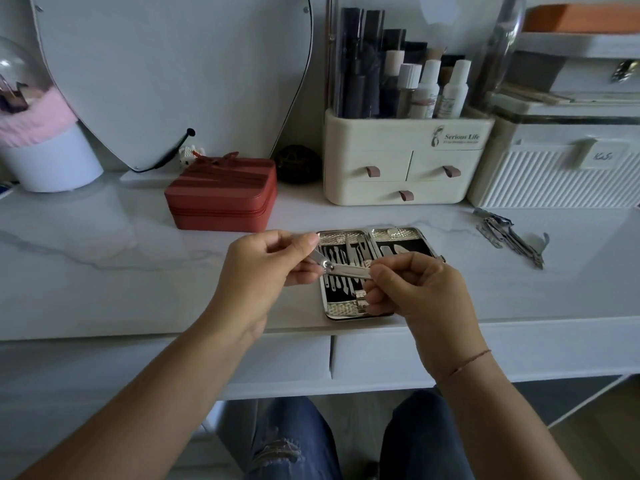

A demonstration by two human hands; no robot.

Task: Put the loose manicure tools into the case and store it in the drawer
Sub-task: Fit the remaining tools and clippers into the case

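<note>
The silver manicure case (401, 234) lies open on the white desk, just ahead of me, with several steel tools in its black lining. Above the case I hold a steel nail clipper (346, 270) between both hands. My left hand (266, 271) pinches its lever end. My right hand (419, 289) grips the other end and hides the case's lower right part. A pile of loose steel tools (509, 235) lies on the desk to the right. Two shut drawer fronts (381, 355) sit under the desk edge.
A red zipped box (221, 199) stands behind the case on the left. A cream organiser (405, 161) with small drawers and bottles, and a white ribbed box (557, 174), line the back right. A mirror (173, 74) and a white pot (52, 161) stand at the back left.
</note>
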